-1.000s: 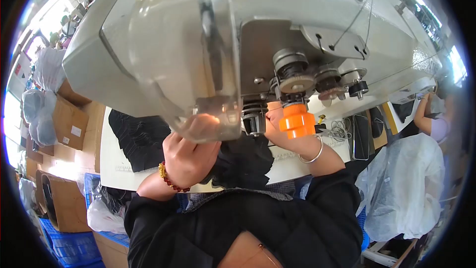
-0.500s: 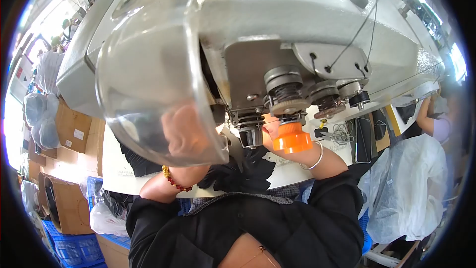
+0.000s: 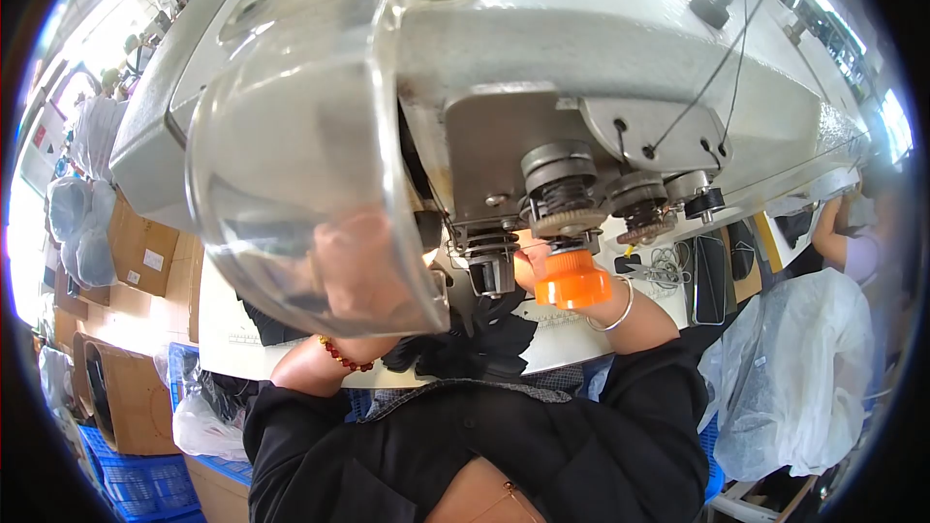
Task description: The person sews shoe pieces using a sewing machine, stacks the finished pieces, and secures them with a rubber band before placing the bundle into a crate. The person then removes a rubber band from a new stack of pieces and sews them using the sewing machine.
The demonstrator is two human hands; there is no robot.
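A sewing machine head (image 3: 601,39) fills the upper view, with tension discs (image 3: 560,174) and dark threads on its face. Through its clear plastic guard (image 3: 281,165) I see my left hand (image 3: 358,257), blurred, near the needle area; its fingers are not distinct. My right hand (image 3: 526,257) is mostly hidden behind the orange knob (image 3: 572,279) and metal parts. Black fabric (image 3: 475,344) lies on the white table between my forearms, below the needle area. Whether either hand touches or grips it is hidden.
On the table's right are a phone-like dark slab (image 3: 709,276) and a small tangle of cord (image 3: 668,266). Clear plastic bags (image 3: 794,368) stand at right, near another person's arm (image 3: 828,232). Cardboard boxes (image 3: 136,392) and blue crates (image 3: 140,475) stand at left.
The machine parts sit slightly lower and further right in view. My left hand and wrist appear a little lower behind the guard. The right arm has hardly moved.
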